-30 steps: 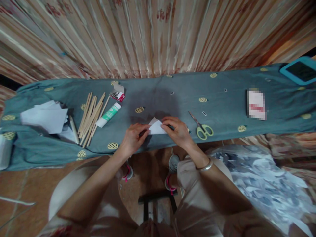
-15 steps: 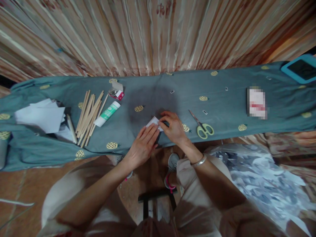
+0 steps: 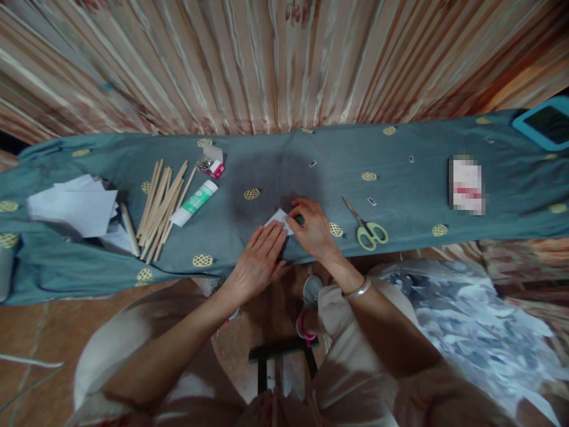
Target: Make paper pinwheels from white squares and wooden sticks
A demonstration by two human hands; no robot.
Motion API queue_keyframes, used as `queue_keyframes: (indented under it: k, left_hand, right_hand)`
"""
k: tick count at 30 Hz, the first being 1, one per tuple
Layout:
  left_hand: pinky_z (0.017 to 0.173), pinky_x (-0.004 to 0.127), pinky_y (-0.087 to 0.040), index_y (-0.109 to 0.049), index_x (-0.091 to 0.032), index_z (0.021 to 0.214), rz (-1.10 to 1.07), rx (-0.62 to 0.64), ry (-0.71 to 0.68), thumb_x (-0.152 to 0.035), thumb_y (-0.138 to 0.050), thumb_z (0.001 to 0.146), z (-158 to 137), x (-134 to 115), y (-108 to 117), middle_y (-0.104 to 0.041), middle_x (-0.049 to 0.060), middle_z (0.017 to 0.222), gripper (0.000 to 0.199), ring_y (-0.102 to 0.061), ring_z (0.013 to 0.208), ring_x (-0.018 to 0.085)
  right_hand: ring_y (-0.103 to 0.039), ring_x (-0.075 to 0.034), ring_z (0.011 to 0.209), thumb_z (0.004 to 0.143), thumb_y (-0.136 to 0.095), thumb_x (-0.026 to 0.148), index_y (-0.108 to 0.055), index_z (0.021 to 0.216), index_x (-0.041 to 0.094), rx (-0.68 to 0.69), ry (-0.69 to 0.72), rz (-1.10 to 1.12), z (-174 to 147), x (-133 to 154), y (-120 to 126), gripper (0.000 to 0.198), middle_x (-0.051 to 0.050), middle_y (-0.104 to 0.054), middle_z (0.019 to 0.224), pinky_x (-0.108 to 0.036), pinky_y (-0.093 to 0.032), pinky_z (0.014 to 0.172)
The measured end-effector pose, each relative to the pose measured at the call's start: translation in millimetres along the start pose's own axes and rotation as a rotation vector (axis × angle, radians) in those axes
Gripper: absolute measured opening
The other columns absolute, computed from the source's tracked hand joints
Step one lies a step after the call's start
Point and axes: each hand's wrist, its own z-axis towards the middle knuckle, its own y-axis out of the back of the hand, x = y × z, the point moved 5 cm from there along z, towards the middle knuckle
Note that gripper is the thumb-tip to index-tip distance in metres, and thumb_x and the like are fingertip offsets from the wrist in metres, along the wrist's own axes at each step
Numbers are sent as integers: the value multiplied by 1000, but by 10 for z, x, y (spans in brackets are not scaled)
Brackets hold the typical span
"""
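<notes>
A small piece of white paper (image 3: 278, 217) lies at the front edge of the cloth-covered table, partly hidden under my fingers. My left hand (image 3: 260, 259) rests flat across its near side, fingers stretched out. At the paper's right edge, my right hand (image 3: 313, 228) pinches it between thumb and forefinger. Scissors with green handles (image 3: 371, 235) lie to the right of that hand, blades pointing away. Left of my hands are a green and white tube (image 3: 194, 203) and a bundle of thin wooden sticks (image 3: 162, 207).
An open small box of metal bits (image 3: 211, 161) sits behind the tube. White paper sheets (image 3: 75, 204) are stacked at the left. A pixelated box (image 3: 466, 185) and a blue-framed tablet (image 3: 549, 123) are at the right. Below hangs a clear bag of paper scraps (image 3: 480, 332).
Both hands stay on the paper in nearly the same pose. The view has shifted very slightly; the objects on the table have not moved.
</notes>
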Motion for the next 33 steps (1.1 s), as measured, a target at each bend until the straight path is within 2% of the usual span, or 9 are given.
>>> queue_keyframes:
  k: [7, 16, 33]
  left_hand:
    - [117, 51, -33, -37, -2, 145, 13, -22, -18, -26, -48, 95, 11, -22, 29, -43, 25, 149, 56, -35, 144, 32]
    - [117, 52, -33, -38, -5, 145, -8, 13, -3, -28, -50, 95, 5, 3, -2, -43, 24, 150, 57, -35, 144, 32]
    - [117, 52, -33, -37, -3, 145, 49, 19, -9, -30, -52, 94, -11, -9, -30, -42, 24, 151, 60, -31, 146, 33]
  right_hand:
    - [-60, -26, 106, 83, -57, 19, -62, 78, 22, -5, -8, -8, -3, 19, -4, 8, -11, -68, 109, -45, -45, 99]
    - [-58, -27, 109, 82, -59, 18, -62, 85, 20, 17, -51, 1, 3, 4, -5, 5, -13, -65, 114, -45, -43, 101]
    - [-57, -27, 111, 88, -56, 24, -63, 88, 20, 48, -7, -55, -9, 14, -11, 8, -12, -65, 116, -45, -43, 102]
